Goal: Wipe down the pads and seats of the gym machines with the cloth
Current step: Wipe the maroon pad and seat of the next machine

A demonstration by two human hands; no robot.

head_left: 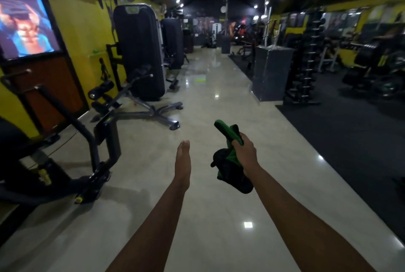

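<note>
**Cut off and blurred**

The right hand [245,151] covers the cloth's [230,173] middle. The left edge cuts off the near machine [108,138] and the screen [24,20]. Both forearms run off the bottom edge. The rack [306,59] and far hall are blurred.

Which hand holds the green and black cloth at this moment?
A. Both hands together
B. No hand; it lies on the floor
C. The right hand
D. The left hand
C: the right hand has its fingers curled round the cloth, while the left hand is stretched out flat beside it, apart from the cloth and holding nothing.
</note>
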